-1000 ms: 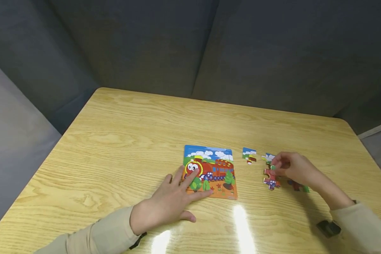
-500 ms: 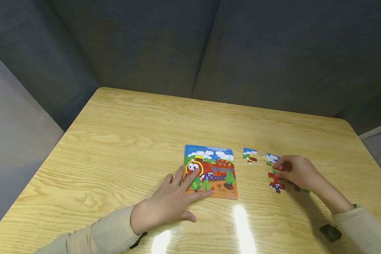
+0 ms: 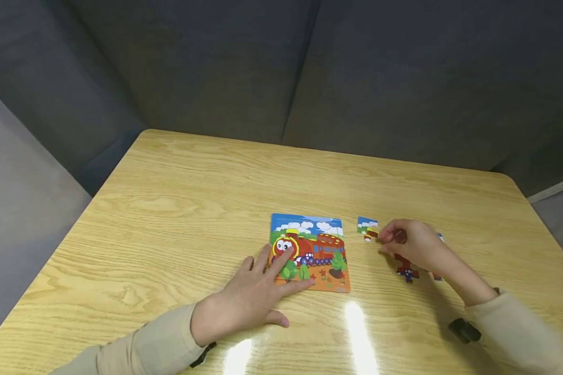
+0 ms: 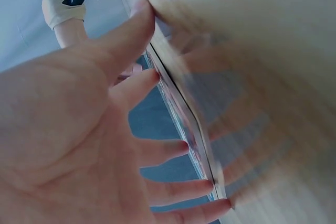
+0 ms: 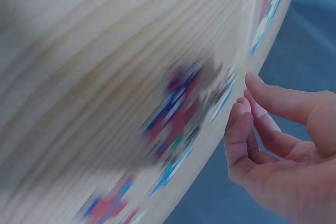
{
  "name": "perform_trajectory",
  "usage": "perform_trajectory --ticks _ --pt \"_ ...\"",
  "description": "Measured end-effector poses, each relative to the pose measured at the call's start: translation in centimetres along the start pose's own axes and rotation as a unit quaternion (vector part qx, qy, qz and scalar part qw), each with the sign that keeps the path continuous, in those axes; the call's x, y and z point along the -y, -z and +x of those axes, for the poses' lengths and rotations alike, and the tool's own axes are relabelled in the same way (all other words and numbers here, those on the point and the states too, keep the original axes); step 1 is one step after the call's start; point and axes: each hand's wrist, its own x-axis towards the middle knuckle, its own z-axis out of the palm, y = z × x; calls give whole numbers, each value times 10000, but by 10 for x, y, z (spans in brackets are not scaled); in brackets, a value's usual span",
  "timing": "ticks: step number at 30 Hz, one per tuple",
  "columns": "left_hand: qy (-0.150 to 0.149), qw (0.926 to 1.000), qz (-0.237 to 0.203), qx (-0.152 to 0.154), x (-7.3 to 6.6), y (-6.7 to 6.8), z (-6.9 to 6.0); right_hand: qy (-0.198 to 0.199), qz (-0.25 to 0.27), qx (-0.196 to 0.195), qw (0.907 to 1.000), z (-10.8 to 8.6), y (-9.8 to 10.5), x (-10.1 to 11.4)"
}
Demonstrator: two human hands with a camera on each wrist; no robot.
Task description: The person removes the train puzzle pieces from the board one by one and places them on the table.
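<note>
A train jigsaw puzzle (image 3: 326,260) lies flat in its square tray at the middle of the table. My left hand (image 3: 244,304) rests on its lower left with fingers spread; the left wrist view shows those fingertips (image 4: 184,146) touching its edge. My right hand (image 3: 415,245) hovers over loose puzzle pieces, its fingertips just right of a sky-and-train piece (image 3: 368,229). In the right wrist view thumb and fingers are loosely bent, with no piece visible between them. A red piece (image 3: 408,272) lies below the right hand, partly hidden by it.
Another loose piece (image 3: 437,276) lies right of the red one, mostly covered by the right forearm. The pale wooden table (image 3: 178,208) extends left of the puzzle, and a dark curtain (image 3: 281,73) hangs behind its far edge.
My right hand has let go of the red piece, which had shifted slightly right, and has moved left toward the sky-and-train piece. My left hand stays on the puzzle.
</note>
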Motion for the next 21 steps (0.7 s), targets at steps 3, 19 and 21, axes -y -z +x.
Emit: perform_trajectory --ticks 3,19,21 --pt "-3 10000 -66 -63 1 0 -1 147 275 107 9995 10 -7 20" --pt "-38 9996 -253 -122 -7 6 -17 672 1156 585 9893 59 -66 100" --pt "-70 9997 -222 -77 -10 6 -20 635 1075 601 9904 60 -68 105"
